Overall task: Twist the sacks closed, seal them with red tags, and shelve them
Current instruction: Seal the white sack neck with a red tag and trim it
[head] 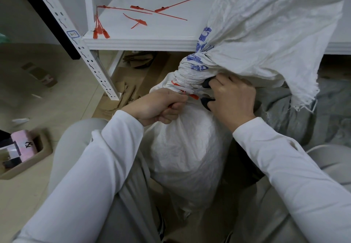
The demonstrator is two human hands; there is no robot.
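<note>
- The sack (186, 144) stands near, between the knees: neck twisted, red tag (175, 84) cinched round it.
- The left hand (157, 108) grips the tag's tail; the right hand (231, 98) curls its fingers round scissors (206, 101).
- Trimming, then shelving, seems left.

White metal shelf (152, 40) carries loose red tags (141, 22) scattered across board; bundle of tags (100, 32) at front left corner, overhanging edge; beige tiled floor (66, 94) below bears flattened cardboard (133, 85) under shelf, tan tray (44, 148) at left, white sack (186, 147) upright
</note>
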